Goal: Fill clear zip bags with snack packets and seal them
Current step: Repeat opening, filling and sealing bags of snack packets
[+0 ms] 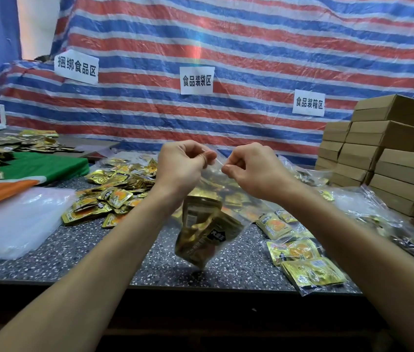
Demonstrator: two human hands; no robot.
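Note:
I hold a clear zip bag (pixel 228 191) up in the air above the speckled table (pixel 94 252). My left hand (pixel 183 165) pinches the bag's top edge at the left, and my right hand (pixel 250 168) pinches it at the right. Several gold snack packets (pixel 207 233) hang bunched in the bag's lower corner. A loose pile of gold packets (pixel 114 191) lies on the table behind my left arm.
Filled clear bags (pixel 305 265) lie at the right front. A stack of empty clear bags (pixel 15 219) lies at left, beside green and orange cloth (pixel 43 167). Brown cartons (pixel 388 153) are stacked at right. A striped tarp (pixel 226 47) with paper signs hangs behind.

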